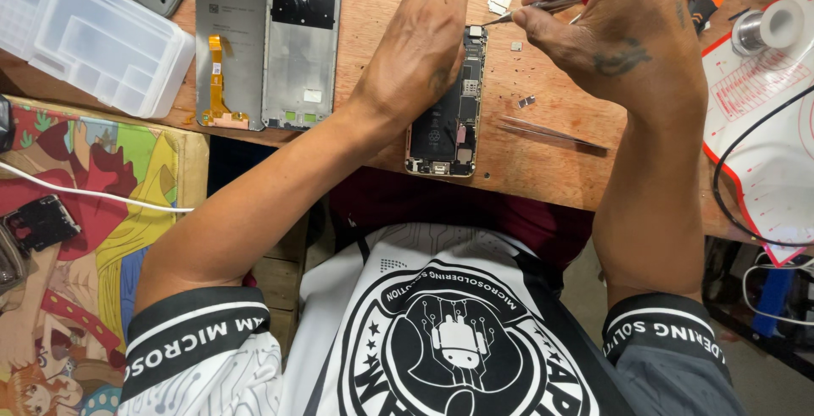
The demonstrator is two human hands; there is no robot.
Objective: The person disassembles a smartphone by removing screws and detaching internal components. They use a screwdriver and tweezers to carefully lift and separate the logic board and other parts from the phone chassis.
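An opened phone [449, 123] lies with its insides up on the wooden bench [543, 161]. My left hand [420, 51] rests flat over its upper left part and holds it down. My right hand [606, 30] grips a thin screwdriver [543, 6] with a red handle, and its tip points at the phone's top right corner. A pair of metal tweezers [547, 132] lies on the wood just right of the phone. Small metal parts [526, 101] are scattered between the phone and my right hand.
A screen panel with an orange flex cable [227, 51] and a phone frame [303, 47] lie side by side at the left. A clear compartment box [85, 30] stands far left. A white mat [763, 128] with a solder spool [767, 27] and black cable is right.
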